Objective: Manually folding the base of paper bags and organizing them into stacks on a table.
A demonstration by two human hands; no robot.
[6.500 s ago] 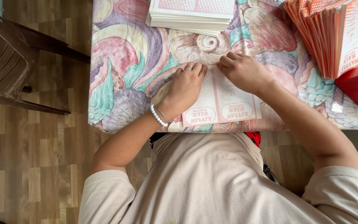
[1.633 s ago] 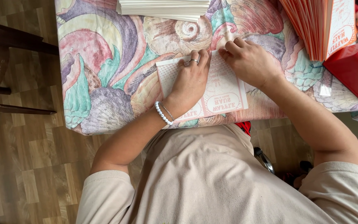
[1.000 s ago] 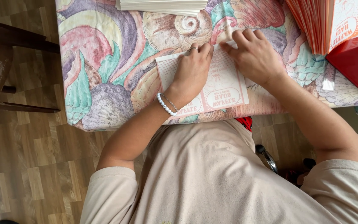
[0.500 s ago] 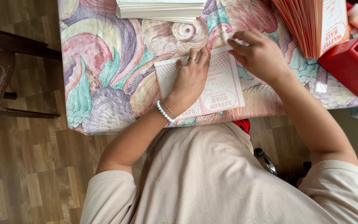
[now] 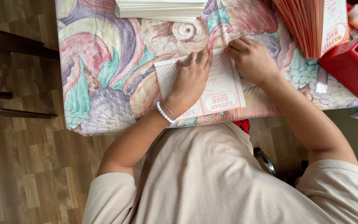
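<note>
1. Paper bag lies flat on the desk, centre frame, long axis running left-right.
2. Left hand presses it flat, fingers spread.
3. Right hand, fingers curled, pinches its upper-right edge.

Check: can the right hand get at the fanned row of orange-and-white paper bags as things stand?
Probably yes. The right hand rests on the flat white printed paper bag, and the fanned row of orange-and-white paper bags stands just beside it, with only bare patterned tablecloth between.
</note>
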